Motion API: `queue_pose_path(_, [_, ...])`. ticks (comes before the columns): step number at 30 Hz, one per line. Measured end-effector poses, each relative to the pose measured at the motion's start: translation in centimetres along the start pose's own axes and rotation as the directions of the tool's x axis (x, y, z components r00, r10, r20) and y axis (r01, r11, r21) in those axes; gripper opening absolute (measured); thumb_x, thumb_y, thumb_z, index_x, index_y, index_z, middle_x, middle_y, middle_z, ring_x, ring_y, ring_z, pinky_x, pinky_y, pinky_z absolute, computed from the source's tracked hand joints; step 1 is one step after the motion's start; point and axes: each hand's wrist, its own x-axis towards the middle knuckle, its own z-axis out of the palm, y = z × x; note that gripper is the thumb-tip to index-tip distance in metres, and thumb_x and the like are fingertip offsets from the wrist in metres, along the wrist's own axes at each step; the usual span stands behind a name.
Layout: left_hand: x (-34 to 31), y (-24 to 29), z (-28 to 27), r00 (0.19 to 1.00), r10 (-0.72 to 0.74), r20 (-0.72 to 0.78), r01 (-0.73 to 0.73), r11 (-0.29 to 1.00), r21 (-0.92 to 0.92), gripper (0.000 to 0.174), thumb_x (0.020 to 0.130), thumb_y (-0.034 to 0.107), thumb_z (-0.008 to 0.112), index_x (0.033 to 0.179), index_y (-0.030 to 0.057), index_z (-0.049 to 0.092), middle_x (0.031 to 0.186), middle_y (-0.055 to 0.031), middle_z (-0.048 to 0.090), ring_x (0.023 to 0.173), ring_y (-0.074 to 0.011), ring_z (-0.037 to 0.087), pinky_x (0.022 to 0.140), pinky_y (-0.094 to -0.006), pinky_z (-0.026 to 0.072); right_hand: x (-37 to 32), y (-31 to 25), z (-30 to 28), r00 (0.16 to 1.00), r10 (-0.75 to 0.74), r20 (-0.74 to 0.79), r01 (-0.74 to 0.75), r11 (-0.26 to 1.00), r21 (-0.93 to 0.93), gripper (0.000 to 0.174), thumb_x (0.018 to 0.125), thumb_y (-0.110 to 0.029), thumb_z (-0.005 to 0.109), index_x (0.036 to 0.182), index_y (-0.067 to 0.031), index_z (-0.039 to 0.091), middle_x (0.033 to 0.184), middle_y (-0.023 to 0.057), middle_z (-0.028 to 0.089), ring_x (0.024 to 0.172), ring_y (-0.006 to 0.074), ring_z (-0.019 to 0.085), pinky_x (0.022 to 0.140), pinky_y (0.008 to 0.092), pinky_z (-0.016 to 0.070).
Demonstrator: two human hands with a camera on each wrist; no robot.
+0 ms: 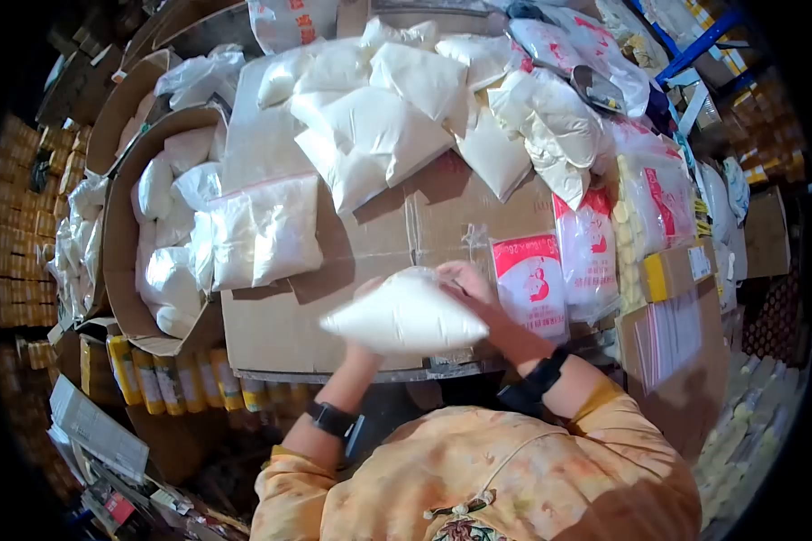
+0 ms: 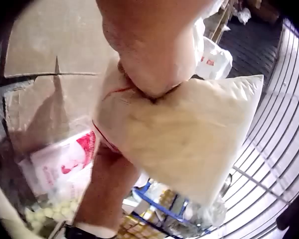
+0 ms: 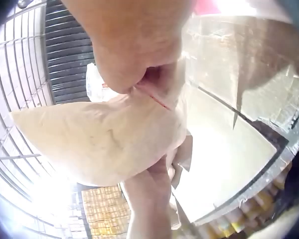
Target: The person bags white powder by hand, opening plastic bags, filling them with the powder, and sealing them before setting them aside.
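A plump, pillow-shaped plastic bag of pale filling (image 1: 406,317) is up in front of my body, over the table's near edge. A thin red line runs across its gripped end in both wrist views. My right hand (image 1: 469,281) pinches the far edge of the bag on the right. On the other side, my left hand (image 2: 154,55) holds the same edge; in the head view the bag hides most of it. Nearest my right hand lies a flat red-and-white printed bag (image 1: 530,287) on the cardboard tabletop (image 1: 271,329).
Several filled white bags (image 1: 370,135) are heaped at the back of the table. Another filled clear bag (image 1: 266,230) lies at left, beside a cardboard box (image 1: 118,261) holding more bags. Red-printed packs (image 1: 591,252) and a yellow-taped carton (image 1: 681,270) line the right side.
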Motion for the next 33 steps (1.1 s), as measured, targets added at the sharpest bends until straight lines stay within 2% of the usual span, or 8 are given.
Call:
queue_pose_path(6, [-1.6, 1.4, 1.5, 0.999, -0.015, 0.034, 0.015, 1.0, -0.022, 0.034, 0.087, 0.015, 0.053, 0.118, 0.0017, 0.051, 0.116, -0.012, 0.056, 0.106, -0.0222, 0.055, 0.092, -0.0348, 0.0438, -1.1, -1.1, 1.5, 0.986, -0.152, -0.063, 0.135, 0.967, -0.215, 0.027, 0.088, -0.019, 0.056, 0.109, -0.0025, 0.054, 0.1, 0.0127, 0.061, 0.094, 0.0177, 0.057, 0.082, 0.0288, 0.0444])
queue_pose_path(11, [-3.4, 8.3, 0.7, 0.984, -0.118, 0.134, -0.048, 0.55, 0.834, 0.034, 0.08, 0.024, 0.059, 0.113, 0.014, 0.058, 0.105, -0.0113, 0.062, 0.097, -0.0237, 0.06, 0.081, -0.0317, 0.0459, -3.7, -0.4, 1.0, 0.975, -0.218, -0.044, 0.19, 0.92, -0.341, 0.024, 0.088, -0.017, 0.054, 0.109, -0.0038, 0.053, 0.099, 0.0112, 0.061, 0.091, 0.0179, 0.057, 0.08, 0.0283, 0.0446])
queue_pose_path(13, [-3.3, 5.5, 0.8, 0.998, -0.001, -0.064, 0.029, 0.898, 0.439, 0.031, 0.079, 0.019, 0.06, 0.11, 0.0142, 0.058, 0.094, -0.012, 0.062, 0.087, -0.0229, 0.06, 0.075, -0.0301, 0.0457, -2.2, -1.5, 1.3, 0.988, -0.113, -0.101, 0.082, 0.96, -0.267, 0.024, 0.089, -0.017, 0.054, 0.109, -0.0047, 0.052, 0.097, 0.0108, 0.061, 0.089, 0.0182, 0.058, 0.079, 0.029, 0.0452])
queue_pose_path(17, [-1.7, -0.3, 1.8, 0.973, -0.171, -0.153, 0.228, 0.806, 0.546, 0.034, 0.075, 0.011, 0.067, 0.104, 0.009, 0.05, 0.067, -0.0045, 0.048, 0.065, -0.0131, 0.049, 0.061, -0.0282, 0.0433, 0.1, 6.7, -0.3, 0.946, -0.151, -0.288, -0.049, 0.809, -0.585, 0.026, 0.086, -0.025, 0.056, 0.101, -0.0047, 0.051, 0.094, 0.0185, 0.062, 0.09, 0.0276, 0.06, 0.078, 0.0351, 0.0457])
queue_pose_path(22, [-3.7, -6.8, 2.9, 0.907, -0.309, -0.287, 0.399, 0.849, 0.346, 0.036, 0.075, 0.022, 0.069, 0.091, 0.0005, 0.044, 0.087, -0.0128, 0.057, 0.082, -0.0181, 0.055, 0.07, -0.0349, 0.0466, -1.4, 13.2, -0.8, 0.861, 0.013, -0.509, -0.321, 0.791, -0.521, 0.036, 0.083, -0.03, 0.06, 0.101, -0.0003, 0.05, 0.089, 0.0202, 0.06, 0.084, 0.0296, 0.06, 0.075, 0.0365, 0.0468])
queue_pose_path(24, [-4.4, -8.3, 3.0, 0.88, -0.384, -0.278, 0.453, 0.855, 0.251, 0.037, 0.077, 0.026, 0.069, 0.09, -0.0009, 0.047, 0.087, -0.0137, 0.059, 0.082, -0.0206, 0.057, 0.07, -0.0375, 0.0473, -2.2, 14.0, -0.4, 0.78, 0.248, -0.575, -0.387, 0.913, -0.131, 0.036, 0.083, -0.029, 0.06, 0.101, 0.0008, 0.05, 0.093, 0.0189, 0.061, 0.086, 0.0292, 0.06, 0.076, 0.0369, 0.0469])
queue_pose_path(28, [-4.5, -14.7, 2.8, 0.827, -0.549, -0.119, 0.427, 0.752, -0.502, 0.023, 0.083, 0.022, 0.057, 0.09, 0.0017, 0.048, 0.087, -0.0127, 0.058, 0.084, -0.0209, 0.057, 0.073, -0.0373, 0.048, -2.5, 15.0, -0.3, 0.854, 0.433, -0.29, -0.41, 0.902, 0.138, 0.031, 0.085, -0.023, 0.058, 0.105, -0.0002, 0.052, 0.097, 0.0151, 0.06, 0.087, 0.0276, 0.059, 0.078, 0.0361, 0.0479])
queue_pose_path(33, [-4.2, -12.6, 3.3, 0.84, -0.464, -0.283, 0.41, 0.882, -0.23, 0.015, 0.091, 0.019, 0.041, 0.095, 0.0088, 0.051, 0.087, -0.0114, 0.055, 0.086, -0.0201, 0.057, 0.079, -0.0357, 0.0493, -2.3, 15.8, -0.2, 0.779, 0.487, 0.396, -0.62, 0.501, 0.603, 0.026, 0.092, -0.024, 0.048, 0.109, -0.005, 0.053, 0.096, 0.0086, 0.06, 0.087, 0.0197, 0.059, 0.079, 0.032, 0.0478])
